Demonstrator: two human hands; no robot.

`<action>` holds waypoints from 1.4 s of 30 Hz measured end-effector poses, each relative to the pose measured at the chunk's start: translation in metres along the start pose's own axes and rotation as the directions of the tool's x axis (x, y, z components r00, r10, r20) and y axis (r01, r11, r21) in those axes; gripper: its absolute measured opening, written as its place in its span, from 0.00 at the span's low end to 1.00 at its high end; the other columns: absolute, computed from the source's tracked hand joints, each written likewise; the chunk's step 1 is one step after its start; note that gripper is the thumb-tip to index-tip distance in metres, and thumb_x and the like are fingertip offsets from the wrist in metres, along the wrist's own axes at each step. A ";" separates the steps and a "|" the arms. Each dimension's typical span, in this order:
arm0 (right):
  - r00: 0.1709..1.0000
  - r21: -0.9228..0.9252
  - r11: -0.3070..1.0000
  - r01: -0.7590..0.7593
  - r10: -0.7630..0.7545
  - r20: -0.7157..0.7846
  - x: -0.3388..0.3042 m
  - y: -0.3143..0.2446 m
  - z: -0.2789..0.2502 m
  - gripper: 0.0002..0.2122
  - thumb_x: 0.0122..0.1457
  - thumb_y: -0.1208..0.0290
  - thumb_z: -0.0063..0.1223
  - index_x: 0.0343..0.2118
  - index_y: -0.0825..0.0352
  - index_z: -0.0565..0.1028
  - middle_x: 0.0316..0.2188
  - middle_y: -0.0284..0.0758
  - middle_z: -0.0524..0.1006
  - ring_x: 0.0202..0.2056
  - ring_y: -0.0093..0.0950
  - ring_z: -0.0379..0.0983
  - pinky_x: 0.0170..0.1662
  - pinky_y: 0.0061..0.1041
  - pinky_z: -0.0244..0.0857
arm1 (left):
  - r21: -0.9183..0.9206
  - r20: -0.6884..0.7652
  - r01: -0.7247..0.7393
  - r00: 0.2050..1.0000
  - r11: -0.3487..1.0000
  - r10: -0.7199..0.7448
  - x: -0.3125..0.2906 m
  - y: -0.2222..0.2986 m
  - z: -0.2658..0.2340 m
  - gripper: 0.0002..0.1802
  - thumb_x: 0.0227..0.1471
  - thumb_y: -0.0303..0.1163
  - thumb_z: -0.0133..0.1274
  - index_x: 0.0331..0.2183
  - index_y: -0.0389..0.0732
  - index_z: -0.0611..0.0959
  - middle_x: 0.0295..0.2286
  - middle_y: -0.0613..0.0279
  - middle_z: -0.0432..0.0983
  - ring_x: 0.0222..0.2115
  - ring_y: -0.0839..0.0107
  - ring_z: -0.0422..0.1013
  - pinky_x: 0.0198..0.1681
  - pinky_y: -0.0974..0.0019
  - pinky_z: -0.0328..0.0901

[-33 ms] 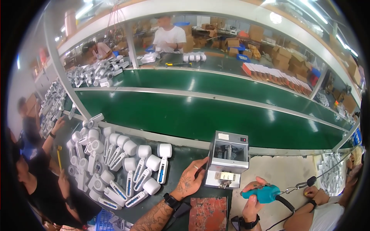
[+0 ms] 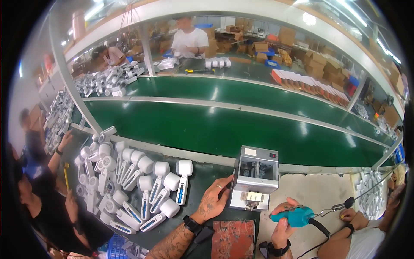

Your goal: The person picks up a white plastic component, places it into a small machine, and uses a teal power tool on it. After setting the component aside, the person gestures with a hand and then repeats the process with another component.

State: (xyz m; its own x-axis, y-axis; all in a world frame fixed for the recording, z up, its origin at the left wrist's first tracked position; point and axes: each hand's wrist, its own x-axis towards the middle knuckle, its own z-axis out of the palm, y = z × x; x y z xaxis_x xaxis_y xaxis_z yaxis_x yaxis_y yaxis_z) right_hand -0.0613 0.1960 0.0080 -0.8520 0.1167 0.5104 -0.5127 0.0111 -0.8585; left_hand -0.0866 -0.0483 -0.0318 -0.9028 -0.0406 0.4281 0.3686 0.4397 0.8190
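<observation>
little seems moved; left hand (image 2: 212, 200) touches grey machine (image 2: 255, 184) from its left.

Green conveyor belt (image 2: 172, 127), cardboard boxes (image 2: 315, 61) beyond, blue basket (image 2: 115, 248) lower left, white-shirted co-worker (image 2: 189, 42) opposite

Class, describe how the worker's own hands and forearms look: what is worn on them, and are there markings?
Left hand: a ring on one finger, dark line tattoos on its back and along the sleeveless left forearm, and a black wrist strap. Right hand: a black wristband. Neither wears gloves.
</observation>
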 end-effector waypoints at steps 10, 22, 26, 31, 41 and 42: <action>1.000 -0.020 1.000 0.010 -0.010 -0.008 -0.001 -0.003 -0.003 0.35 0.62 0.44 0.54 0.57 0.75 0.64 0.28 0.35 0.76 0.29 0.24 0.71 0.33 0.23 0.66 | -0.042 0.000 0.019 1.000 0.999 -0.019 -0.001 0.004 0.000 0.29 0.59 0.18 0.51 0.61 0.42 0.72 0.47 0.50 0.75 0.40 0.60 0.76 0.47 0.63 0.71; 1.000 -0.049 0.999 -0.016 0.016 -0.011 0.000 -0.002 -0.004 0.36 0.61 0.44 0.55 0.58 0.74 0.64 0.29 0.35 0.76 0.30 0.23 0.72 0.34 0.23 0.66 | -0.047 0.007 0.037 0.999 0.998 -0.036 -0.001 0.005 -0.002 0.29 0.58 0.18 0.50 0.61 0.41 0.72 0.48 0.50 0.74 0.41 0.59 0.76 0.48 0.64 0.71; 1.000 -0.048 0.999 -0.016 0.016 -0.009 -0.001 -0.004 -0.004 0.36 0.61 0.44 0.55 0.57 0.74 0.64 0.30 0.35 0.76 0.30 0.23 0.72 0.34 0.23 0.66 | -0.085 0.029 0.092 0.996 0.992 -0.090 -0.003 0.006 -0.002 0.29 0.59 0.22 0.51 0.61 0.45 0.73 0.50 0.50 0.74 0.47 0.53 0.75 0.50 0.60 0.70; 1.000 -0.041 0.999 -0.029 0.029 0.002 -0.001 -0.005 -0.004 0.36 0.61 0.43 0.55 0.58 0.74 0.65 0.31 0.35 0.76 0.31 0.23 0.73 0.35 0.23 0.67 | -0.051 -0.001 0.057 0.998 0.997 -0.057 -0.004 0.005 0.000 0.28 0.59 0.19 0.51 0.61 0.41 0.73 0.47 0.51 0.75 0.41 0.61 0.76 0.48 0.64 0.71; 0.999 -0.087 0.996 -0.005 0.009 0.051 0.004 0.007 -0.005 0.35 0.56 0.49 0.62 0.60 0.70 0.66 0.36 0.31 0.77 0.33 0.21 0.70 0.39 0.23 0.63 | -0.147 -0.032 0.102 0.994 0.984 -0.108 -0.004 -0.004 0.002 0.21 0.58 0.23 0.52 0.54 0.40 0.78 0.46 0.53 0.77 0.41 0.61 0.77 0.45 0.64 0.71; 0.998 -0.104 0.994 -0.028 0.034 0.053 0.004 0.000 -0.004 0.35 0.57 0.50 0.62 0.60 0.70 0.66 0.37 0.31 0.77 0.34 0.21 0.69 0.41 0.24 0.62 | -0.147 -0.033 0.101 0.994 0.984 -0.107 -0.006 -0.005 0.003 0.21 0.58 0.23 0.52 0.54 0.40 0.78 0.46 0.53 0.77 0.41 0.61 0.77 0.45 0.64 0.71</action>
State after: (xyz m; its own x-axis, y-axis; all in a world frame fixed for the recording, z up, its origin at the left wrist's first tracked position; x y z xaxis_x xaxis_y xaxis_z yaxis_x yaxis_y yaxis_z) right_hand -0.0646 0.2001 0.0103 -0.8734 0.0639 0.4827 -0.4745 0.1107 -0.8732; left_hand -0.0834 -0.0477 -0.0398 -0.9294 -0.1168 0.3500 0.3037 0.2964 0.9055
